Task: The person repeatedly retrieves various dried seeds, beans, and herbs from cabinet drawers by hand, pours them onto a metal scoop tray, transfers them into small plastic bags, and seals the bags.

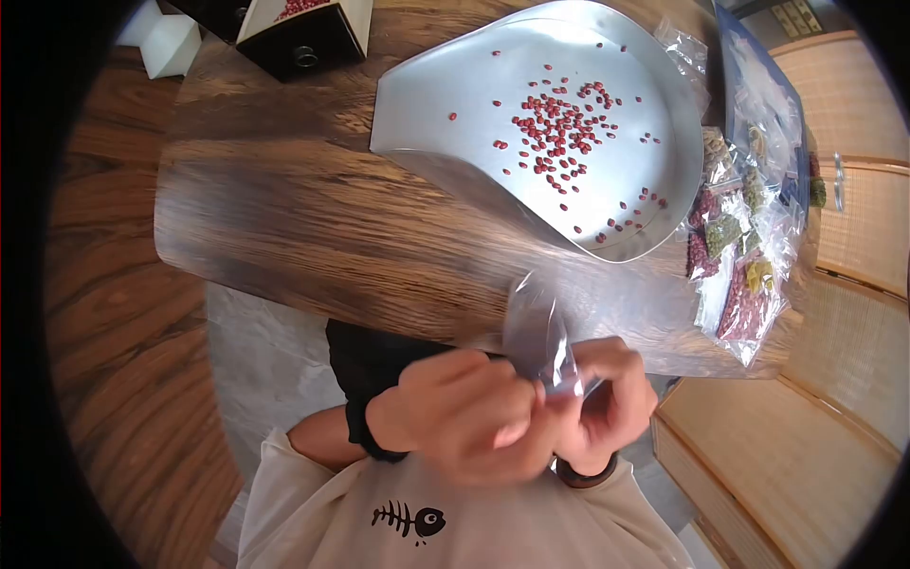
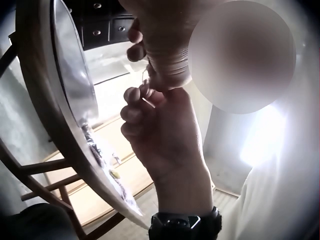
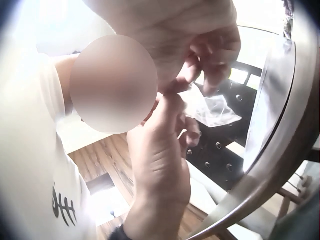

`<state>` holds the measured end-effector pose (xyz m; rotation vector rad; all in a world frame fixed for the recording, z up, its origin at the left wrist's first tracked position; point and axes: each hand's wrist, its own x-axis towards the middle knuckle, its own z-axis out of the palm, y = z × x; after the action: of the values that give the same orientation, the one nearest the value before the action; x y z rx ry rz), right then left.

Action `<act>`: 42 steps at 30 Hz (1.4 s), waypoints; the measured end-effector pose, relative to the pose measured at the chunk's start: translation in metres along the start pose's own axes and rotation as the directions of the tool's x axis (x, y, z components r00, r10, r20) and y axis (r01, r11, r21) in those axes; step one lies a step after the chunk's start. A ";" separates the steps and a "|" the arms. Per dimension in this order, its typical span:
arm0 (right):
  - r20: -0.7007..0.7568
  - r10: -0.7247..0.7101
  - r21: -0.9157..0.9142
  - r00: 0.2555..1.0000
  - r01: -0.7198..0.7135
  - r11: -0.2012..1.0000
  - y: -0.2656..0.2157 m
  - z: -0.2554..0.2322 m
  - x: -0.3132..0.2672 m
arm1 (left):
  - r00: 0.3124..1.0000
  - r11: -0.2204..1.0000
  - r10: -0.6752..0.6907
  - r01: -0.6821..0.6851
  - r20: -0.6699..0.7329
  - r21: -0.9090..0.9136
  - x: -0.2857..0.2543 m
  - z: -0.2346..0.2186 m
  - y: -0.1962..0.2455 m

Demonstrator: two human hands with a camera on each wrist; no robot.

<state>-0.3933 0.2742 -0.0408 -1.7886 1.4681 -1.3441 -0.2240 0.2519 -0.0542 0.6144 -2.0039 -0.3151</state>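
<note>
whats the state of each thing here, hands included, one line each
left hand: curled, pinching the clear bag
right hand: curled, pinching it too
clear bag: held up, looks empty, opening unclear
metal tray: on the table, holding beans
red beans: loose, scattered
small packets: filled, bunched together
black drawer: open-topped, red contents visible
table: partly covered

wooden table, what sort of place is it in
Possibly a herb or dried-goods shop, or a home workroom: a metal scoop-shaped tray of red beans, plastic bags of seeds, and a black cabinet of small drawers.
</note>
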 end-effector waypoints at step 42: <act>0.271 0.283 0.329 0.920 -0.365 0.871 0.012 -0.023 0.014 | 0.915 0.963 -0.191 0.245 0.355 -0.112 0.008 0.001 -0.032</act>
<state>-0.4197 0.2631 -0.0357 -1.3242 1.2297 -1.1249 -0.2187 0.2204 -0.0634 0.7249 -2.2153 -0.7517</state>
